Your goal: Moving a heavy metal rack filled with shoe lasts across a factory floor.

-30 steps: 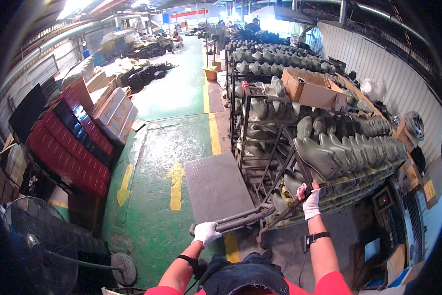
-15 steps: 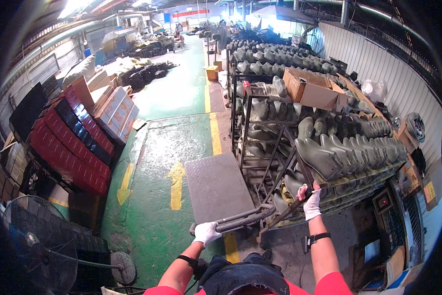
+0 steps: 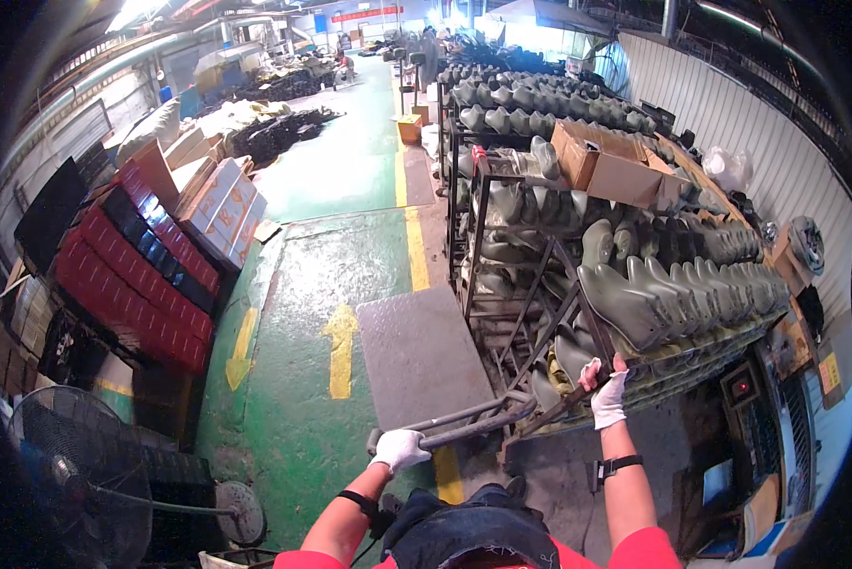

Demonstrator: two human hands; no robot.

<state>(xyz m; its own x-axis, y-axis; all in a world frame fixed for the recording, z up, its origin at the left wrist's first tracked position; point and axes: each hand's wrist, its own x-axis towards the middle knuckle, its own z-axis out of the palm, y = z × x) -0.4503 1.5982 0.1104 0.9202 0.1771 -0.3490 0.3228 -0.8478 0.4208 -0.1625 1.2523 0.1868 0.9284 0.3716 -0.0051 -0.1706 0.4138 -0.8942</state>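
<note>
Grey metal cart handle (image 3: 464, 424) is clasped by the left hand (image 3: 399, 449); right hand (image 3: 606, 396) grips the loaded rack (image 3: 577, 313), not yet clear of the aisle.

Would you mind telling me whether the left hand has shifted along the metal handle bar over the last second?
No. The left hand grips the metal handle bar at the same spot, just right of the yellow floor arrow.
</note>
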